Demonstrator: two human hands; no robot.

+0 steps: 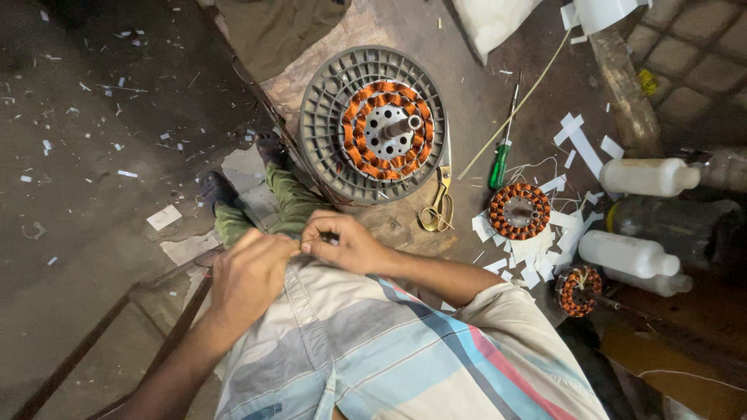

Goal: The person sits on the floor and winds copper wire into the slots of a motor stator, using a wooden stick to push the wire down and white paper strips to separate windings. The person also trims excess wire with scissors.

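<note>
Both grips pinched together at shirt front, left hand (247,272), right hand (342,243), held item hidden, wound stator (372,124) beyond.

Both hands meet in the lower middle of the frame, just above a striped shirt front. The left hand (247,276) sits lower left of centre, knuckles up, its fingers curled toward the right hand (346,243), which lies just right of it with thumb and fingers pinched together. Their fingertips touch or nearly touch around something very small between them; what it is cannot be told. Nearest above the hands, in the upper middle of the frame, lies a round grey finned motor housing (372,124), flat on the bench, with a ring of copper-orange windings and a short metal shaft at its centre.
</note>
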